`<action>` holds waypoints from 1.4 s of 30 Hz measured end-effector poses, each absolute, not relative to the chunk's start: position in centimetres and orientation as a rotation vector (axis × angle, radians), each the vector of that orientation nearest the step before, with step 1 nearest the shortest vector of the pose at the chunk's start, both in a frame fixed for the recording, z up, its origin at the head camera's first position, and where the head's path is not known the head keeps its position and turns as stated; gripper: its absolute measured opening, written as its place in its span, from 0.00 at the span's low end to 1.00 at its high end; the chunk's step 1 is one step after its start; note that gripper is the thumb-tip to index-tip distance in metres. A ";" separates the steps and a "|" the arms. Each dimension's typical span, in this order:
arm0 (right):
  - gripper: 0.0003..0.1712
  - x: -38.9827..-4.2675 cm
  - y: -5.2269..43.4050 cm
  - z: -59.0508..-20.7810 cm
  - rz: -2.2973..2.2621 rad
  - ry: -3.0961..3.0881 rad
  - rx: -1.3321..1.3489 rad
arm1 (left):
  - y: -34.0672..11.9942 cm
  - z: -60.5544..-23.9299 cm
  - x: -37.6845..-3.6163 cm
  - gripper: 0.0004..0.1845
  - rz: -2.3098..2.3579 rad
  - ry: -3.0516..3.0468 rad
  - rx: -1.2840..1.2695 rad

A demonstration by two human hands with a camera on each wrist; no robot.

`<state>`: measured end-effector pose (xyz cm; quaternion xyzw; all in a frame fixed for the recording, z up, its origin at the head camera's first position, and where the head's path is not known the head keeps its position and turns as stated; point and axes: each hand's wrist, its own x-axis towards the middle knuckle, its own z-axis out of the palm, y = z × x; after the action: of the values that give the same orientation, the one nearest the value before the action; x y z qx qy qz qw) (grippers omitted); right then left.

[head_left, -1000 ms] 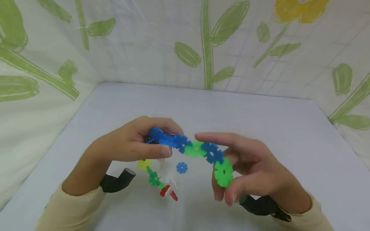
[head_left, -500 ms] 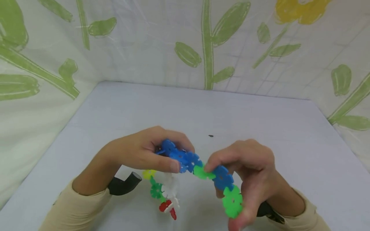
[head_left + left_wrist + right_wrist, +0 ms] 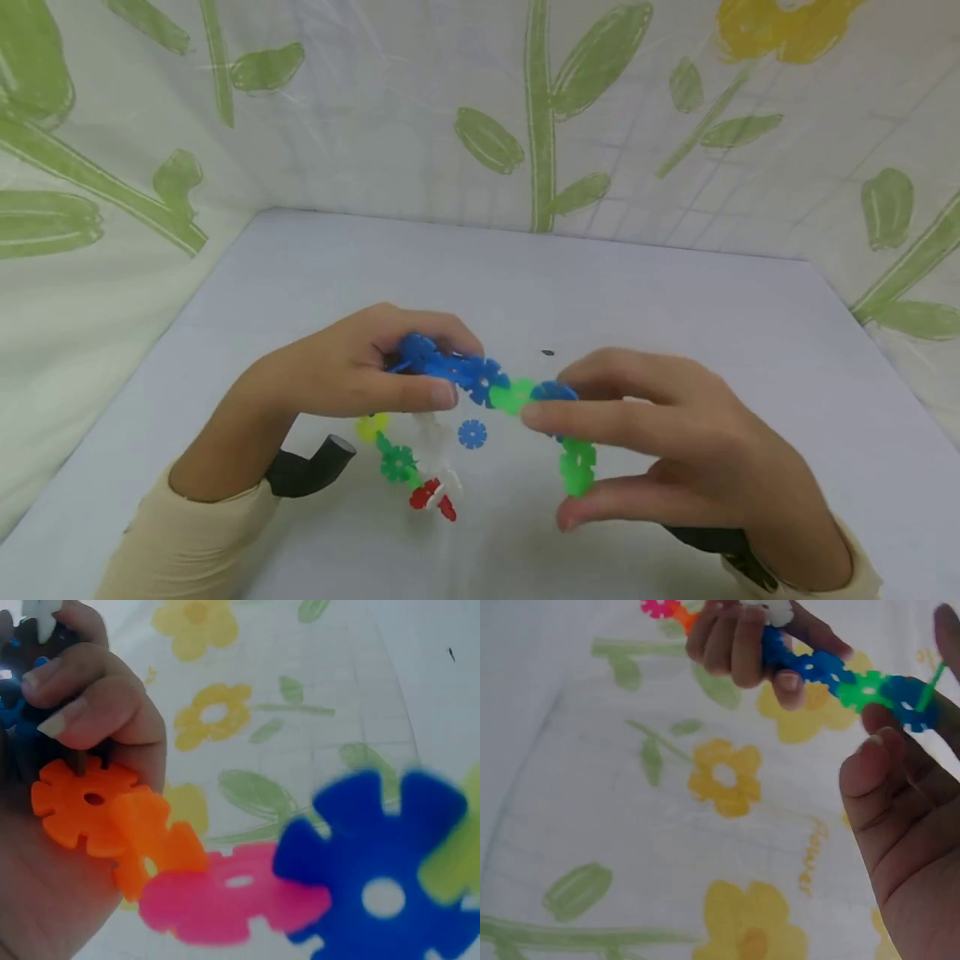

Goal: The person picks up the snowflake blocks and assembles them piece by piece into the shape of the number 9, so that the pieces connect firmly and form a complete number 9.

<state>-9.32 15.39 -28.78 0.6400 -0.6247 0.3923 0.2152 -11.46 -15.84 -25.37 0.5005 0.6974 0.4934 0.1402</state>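
My left hand [image 3: 375, 358] grips a chain of interlocking plastic snowflake discs [image 3: 483, 379] above the table. To its right the chain runs through blue and light green discs, ending at a light green disc [image 3: 577, 467]. My right hand [image 3: 675, 442] holds this end, a finger across the chain and the thumb at the green disc's lower edge. Below my left hand show yellow, green [image 3: 397, 463], red and white discs. In the left wrist view, an orange disc [image 3: 94, 799], a pink disc [image 3: 236, 892] and a large blue disc [image 3: 382, 896] trail from the left hand.
A single blue disc [image 3: 472, 433] shows below the chain, between the hands. A small dark speck [image 3: 547, 352] lies on the white table [image 3: 645, 292]. Behind stands a white curtain [image 3: 375, 125] with a green and yellow flower print.
Both hands and the chain came down toward the table's near edge, then rose again. My right fingers shifted their hold, and the green end disc now stands more edge-on.
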 end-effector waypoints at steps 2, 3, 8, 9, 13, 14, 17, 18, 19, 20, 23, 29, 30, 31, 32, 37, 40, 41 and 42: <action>0.43 -8.6 15.8 -28.4 0.931 -1.811 1.723 | -16.1 -25.3 -11.5 0.12 1.405 2.059 1.450; 0.41 -8.2 15.8 -28.2 0.893 -1.831 1.710 | -16.3 -25.3 -11.6 0.12 1.396 2.077 1.450; 0.38 -7.7 15.7 -27.6 0.914 -1.824 1.762 | -16.5 -25.5 -11.7 0.11 1.391 2.094 1.457; 0.37 -7.7 15.7 -27.7 0.927 -1.827 1.781 | -16.5 -25.5 -11.7 0.11 1.394 2.095 1.455; 0.36 -7.8 15.8 -28.1 0.939 -1.834 1.821 | -16.7 -25.5 -11.7 0.11 1.419 2.106 1.446; 0.36 -7.8 15.8 -28.2 0.938 -1.832 1.823 | -16.7 -25.5 -11.7 0.11 1.427 2.105 1.445; 0.35 -7.9 15.7 -28.3 0.943 -1.810 1.826 | -16.7 -25.4 -11.7 0.11 1.444 2.092 1.430; 0.35 -8.0 15.7 -28.3 0.952 -1.797 1.829 | -16.7 -25.4 -11.7 0.11 1.452 2.079 1.428; 0.34 -8.0 15.6 -28.3 0.966 -1.788 1.832 | -16.7 -25.4 -11.7 0.11 1.454 2.072 1.422; 0.34 -8.0 15.6 -28.2 0.978 -1.787 1.834 | -16.6 -25.3 -11.6 0.11 1.455 2.061 1.418; 0.36 -8.2 16.0 -28.2 1.024 -1.832 1.848 | -16.5 -25.2 -11.6 0.11 1.448 2.032 1.410; 0.55 -8.6 17.5 -29.3 1.185 -2.127 1.936 | -16.6 -24.9 -11.4 0.12 1.386 2.053 1.415; 0.55 -8.5 17.3 -28.8 1.196 -2.157 1.947 | -16.6 -24.9 -11.3 0.12 1.380 2.052 1.416; 0.54 -8.3 17.1 -28.3 1.195 -2.169 1.956 | -16.5 -24.9 -11.3 0.12 1.376 2.048 1.414; 0.52 -8.1 16.8 -27.7 1.188 -2.167 1.966 | -16.5 -24.9 -11.2 0.12 1.372 2.040 1.415; 0.44 -7.7 15.9 -26.3 1.144 -2.084 1.948 | -16.4 -25.2 -11.3 0.11 1.372 2.028 1.434; 0.44 -7.9 15.6 -26.7 1.167 -2.030 1.951 | -16.4 -25.3 -11.4 0.11 1.382 2.035 1.439; 0.44 -7.9 15.5 -26.7 1.171 -2.017 1.950 | -16.4 -25.3 -11.4 0.10 1.384 2.036 1.443; 0.44 -7.9 15.5 -26.7 1.174 -2.008 1.948 | -16.4 -25.3 -11.4 0.10 1.388 2.039 1.447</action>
<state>-7.94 15.45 -26.70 0.6410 -0.6609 0.3864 0.0538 -11.40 -16.39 -25.29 0.5009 0.7059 0.4807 0.1405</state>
